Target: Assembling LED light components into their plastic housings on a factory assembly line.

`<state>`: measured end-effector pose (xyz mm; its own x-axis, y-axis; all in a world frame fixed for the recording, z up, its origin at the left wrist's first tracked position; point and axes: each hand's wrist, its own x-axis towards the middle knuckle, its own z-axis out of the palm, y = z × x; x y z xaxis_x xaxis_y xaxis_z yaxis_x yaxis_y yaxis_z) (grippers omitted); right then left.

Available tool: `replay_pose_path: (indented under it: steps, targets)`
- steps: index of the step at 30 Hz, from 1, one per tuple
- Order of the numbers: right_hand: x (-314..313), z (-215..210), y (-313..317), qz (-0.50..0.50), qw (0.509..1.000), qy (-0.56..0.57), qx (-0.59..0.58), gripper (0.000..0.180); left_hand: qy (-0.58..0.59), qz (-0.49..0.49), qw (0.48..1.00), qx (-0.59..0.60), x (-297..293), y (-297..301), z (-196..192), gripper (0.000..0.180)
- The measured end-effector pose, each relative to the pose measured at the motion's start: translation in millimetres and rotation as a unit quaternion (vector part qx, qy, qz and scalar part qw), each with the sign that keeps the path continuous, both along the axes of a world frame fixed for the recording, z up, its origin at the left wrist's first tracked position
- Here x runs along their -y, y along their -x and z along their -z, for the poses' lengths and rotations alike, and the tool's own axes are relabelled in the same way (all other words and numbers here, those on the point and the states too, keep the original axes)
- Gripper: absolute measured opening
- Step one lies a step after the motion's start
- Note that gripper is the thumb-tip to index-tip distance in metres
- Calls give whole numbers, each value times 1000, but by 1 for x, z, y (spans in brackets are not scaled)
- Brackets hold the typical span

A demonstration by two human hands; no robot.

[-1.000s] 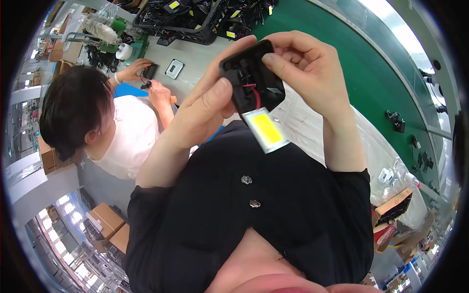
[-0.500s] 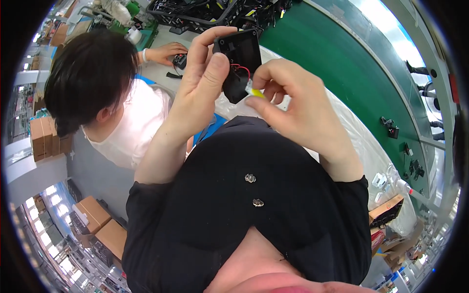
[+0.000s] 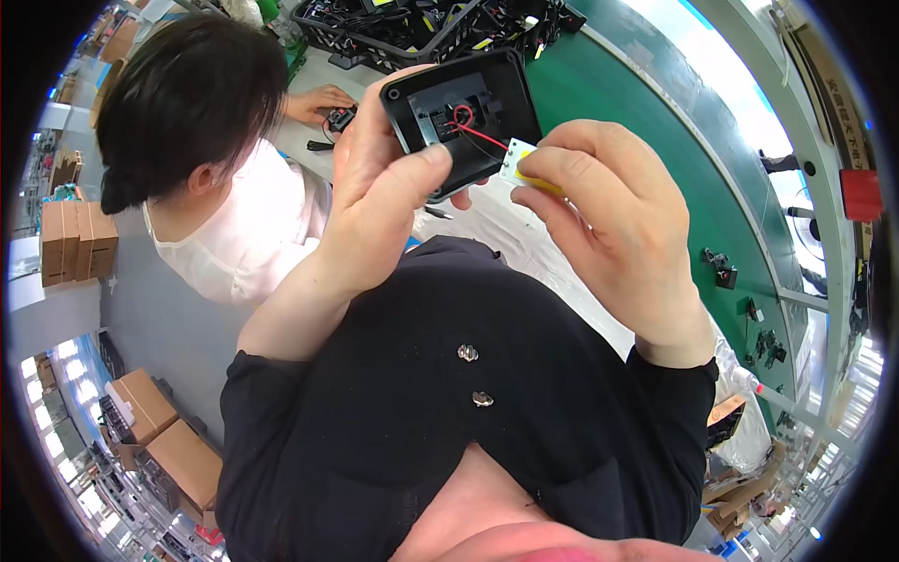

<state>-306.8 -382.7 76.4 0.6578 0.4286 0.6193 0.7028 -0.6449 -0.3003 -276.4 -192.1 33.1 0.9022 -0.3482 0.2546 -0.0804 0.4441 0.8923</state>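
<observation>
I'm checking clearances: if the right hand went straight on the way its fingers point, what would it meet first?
Probably the black case in the left hand, with the panel in the right hand leading; depth is unclear in this view.

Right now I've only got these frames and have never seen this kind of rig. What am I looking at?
No robot here: a person works bare-handed. The view comes from the left of two fisheye cameras worn on the head, looking down, so straight edges bend.

The left hand holds an open black casing. The right hand pinches a small white-and-yellow panel, apparently an LED board. A red wire runs between casing and panel.

Beyond the hands, a black plastic basket holds dark parts. Small black parts lie on the green surface to the right. A co-worker in white is at the left.
</observation>
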Motion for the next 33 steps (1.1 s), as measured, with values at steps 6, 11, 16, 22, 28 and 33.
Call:
replay_pose_path:
  steps: [6,11,16,22,28,33]
  targets:
    - [9,-10,8,3,996,45,81,23,-69,48,996,-31,4,11,-14,41]
    - [16,-19,11,-10,996,48,81,24,-104,-11,994,-12,18,17,-25,35]
    - [19,-23,15,-8,995,49,84,27,-117,-15,993,-15,25,16,-35,30]
    - [23,-24,13,-49,994,39,95,26,-218,33,975,15,27,16,-40,31]
    - [25,-21,10,-74,991,-14,111,24,-135,178,971,-81,17,21,-49,53]
    - [29,-14,14,-71,992,1,107,27,-175,203,961,-66,22,27,-49,67]
